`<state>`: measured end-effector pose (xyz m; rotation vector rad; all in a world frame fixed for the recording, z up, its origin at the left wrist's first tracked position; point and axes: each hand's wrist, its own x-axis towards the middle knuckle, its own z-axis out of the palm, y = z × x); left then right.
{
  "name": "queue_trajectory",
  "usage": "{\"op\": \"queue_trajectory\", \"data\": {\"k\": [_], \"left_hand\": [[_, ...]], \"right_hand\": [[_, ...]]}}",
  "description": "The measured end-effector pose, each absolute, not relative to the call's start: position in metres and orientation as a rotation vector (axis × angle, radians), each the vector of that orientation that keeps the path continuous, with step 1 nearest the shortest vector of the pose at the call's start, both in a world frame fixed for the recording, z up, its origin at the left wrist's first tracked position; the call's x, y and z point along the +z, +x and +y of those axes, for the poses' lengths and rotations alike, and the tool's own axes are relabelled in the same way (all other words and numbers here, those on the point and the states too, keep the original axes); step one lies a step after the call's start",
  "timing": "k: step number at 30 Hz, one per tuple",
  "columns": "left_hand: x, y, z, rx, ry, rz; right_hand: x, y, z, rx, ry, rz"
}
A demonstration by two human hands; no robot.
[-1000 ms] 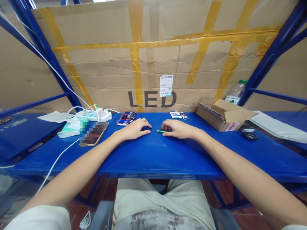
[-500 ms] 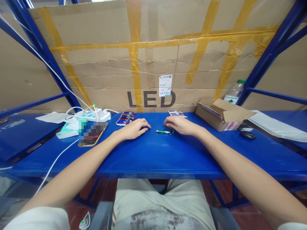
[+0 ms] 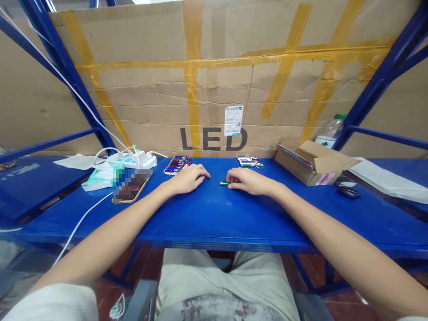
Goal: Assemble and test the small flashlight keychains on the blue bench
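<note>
My right hand (image 3: 249,180) is closed over a small green keychain flashlight (image 3: 224,183) on the blue table. Only the flashlight's left end shows; its clip end is hidden under the fingers. Resting palm down to the left, my left hand (image 3: 191,179) has loosely stretched fingers and holds nothing. Just behind it lies a row of several coloured keychain flashlights (image 3: 174,166) with clips, partly covered by that hand. A second, smaller group of keychain flashlights (image 3: 245,161) lies beyond my right hand, with a green one nearest to me.
On the left are a phone (image 3: 132,189), a white power strip (image 3: 133,159) with cables and a green-white packet (image 3: 102,178). To the right stand an open cardboard box (image 3: 297,167), a black mouse (image 3: 348,192) and a bottle (image 3: 331,131). A large cardboard sheet (image 3: 147,102) closes off the back.
My right hand has come down and toward me onto the green flashlight, which lay uncovered before. The group behind it shows more. My left hand stays put; the view has shifted slightly.
</note>
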<state>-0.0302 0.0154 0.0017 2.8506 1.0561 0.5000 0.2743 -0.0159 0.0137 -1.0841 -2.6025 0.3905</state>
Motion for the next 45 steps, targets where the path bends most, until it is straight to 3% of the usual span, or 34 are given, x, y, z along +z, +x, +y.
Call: {"op": "queue_trajectory", "data": {"k": [14, 31, 45], "left_hand": [[0.003, -0.028, 0.013, 0.581, 2.753, 1.086], [0.008, -0.014, 0.012, 1.067, 1.494, 0.998], [0.005, -0.011, 0.01, 1.047, 1.408, 0.919]], "right_hand": [[0.011, 0.273, -0.016, 0.276, -1.23, -2.485], [0.006, 0.272, -0.01, 0.298, -1.025, -2.363], [0.006, 0.274, -0.008, 0.292, -1.029, -2.432]]}}
